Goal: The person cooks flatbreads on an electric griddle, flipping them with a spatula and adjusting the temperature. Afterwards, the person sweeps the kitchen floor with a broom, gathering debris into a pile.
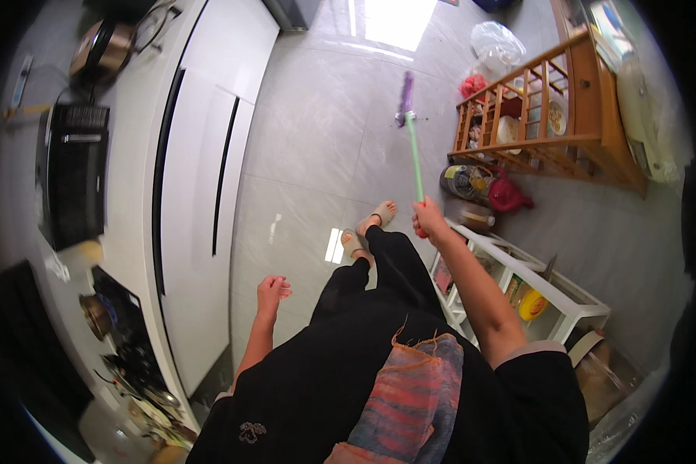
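My right hand (429,221) is closed around the red grip of a broom with a light green handle (415,159). The broom's purple head (406,98) rests on or just over the grey tiled floor (301,127), with small dark bits of debris beside it. My left hand (274,294) hangs to the left of my legs, its fingers loosely curled, with nothing seen in it. Below, my feet in beige slippers (385,214) stand on the tiles.
White cabinets (200,174) with a counter run along the left, bearing a black microwave (75,174). At right stand a wooden rack (583,116), a plastic bottle (461,180), a red watering can (507,194) and a white shelf (562,313). A clear plastic bag (497,46) lies behind.
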### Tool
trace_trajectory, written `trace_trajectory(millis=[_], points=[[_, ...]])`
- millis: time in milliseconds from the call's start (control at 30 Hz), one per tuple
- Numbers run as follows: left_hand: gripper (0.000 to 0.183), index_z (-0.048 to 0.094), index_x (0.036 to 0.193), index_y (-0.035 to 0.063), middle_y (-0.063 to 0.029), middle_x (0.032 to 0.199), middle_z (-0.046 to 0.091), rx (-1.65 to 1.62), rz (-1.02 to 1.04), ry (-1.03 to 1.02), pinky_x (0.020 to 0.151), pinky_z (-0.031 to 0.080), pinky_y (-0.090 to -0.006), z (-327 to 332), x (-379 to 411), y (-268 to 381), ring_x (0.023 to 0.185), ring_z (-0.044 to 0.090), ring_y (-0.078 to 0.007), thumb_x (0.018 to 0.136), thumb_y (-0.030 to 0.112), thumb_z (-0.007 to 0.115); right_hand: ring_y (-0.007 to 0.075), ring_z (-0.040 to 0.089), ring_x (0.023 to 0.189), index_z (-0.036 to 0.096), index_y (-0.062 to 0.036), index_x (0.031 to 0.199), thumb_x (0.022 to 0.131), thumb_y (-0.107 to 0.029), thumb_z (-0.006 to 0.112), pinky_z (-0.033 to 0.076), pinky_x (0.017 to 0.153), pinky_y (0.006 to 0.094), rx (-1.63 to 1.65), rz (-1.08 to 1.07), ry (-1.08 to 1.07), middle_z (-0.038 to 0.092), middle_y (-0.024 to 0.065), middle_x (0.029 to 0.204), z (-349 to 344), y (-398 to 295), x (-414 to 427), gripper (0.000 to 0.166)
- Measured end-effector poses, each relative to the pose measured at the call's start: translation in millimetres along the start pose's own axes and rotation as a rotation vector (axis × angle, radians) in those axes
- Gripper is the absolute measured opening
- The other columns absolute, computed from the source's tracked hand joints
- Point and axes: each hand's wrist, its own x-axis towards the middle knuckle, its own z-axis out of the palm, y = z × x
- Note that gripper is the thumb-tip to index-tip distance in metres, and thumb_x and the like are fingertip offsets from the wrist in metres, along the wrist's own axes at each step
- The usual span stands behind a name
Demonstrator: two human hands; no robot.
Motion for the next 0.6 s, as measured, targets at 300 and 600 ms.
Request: trace_trajectory(millis=[300, 600], points=[[0.021, 0.056, 0.091, -0.0026, -0.0124, 0.073, 0.062, -0.127, -0.087, 0.099, 0.047, 0.048, -0.0251, -31.8, -30.3, -102.9, 0.055, 0.061, -0.0177, 0.084, 0.015, 0.050, 0.0062, 0.035, 0.042, 0.047, -0.0120, 0.099, 0.088, -0.019, 0.048, 0.033, 0.036, 0.0209, -0.140, 0.422, -0.507, 0.042, 0.0010, 0.062, 79.3, 32.5, -2.4, 0.013], [0.018, 0.056, 0.090, -0.0028, -0.0139, 0.072, 0.061, -0.240, -0.238, 0.251, 0.044, 0.047, -0.0270, -24.5, -55.8, -112.0, 0.053, 0.060, -0.0191, 0.082, 0.012, 0.049, 0.0086, 0.033, 0.041, 0.053, -0.0180, 0.113, 0.084, -0.014, 0.050, 0.029, 0.034, 0.0240, -0.638, 0.311, -0.384, 0.040, 0.0013, 0.058, 2.3, 47.7, 118.7, 0.029]])
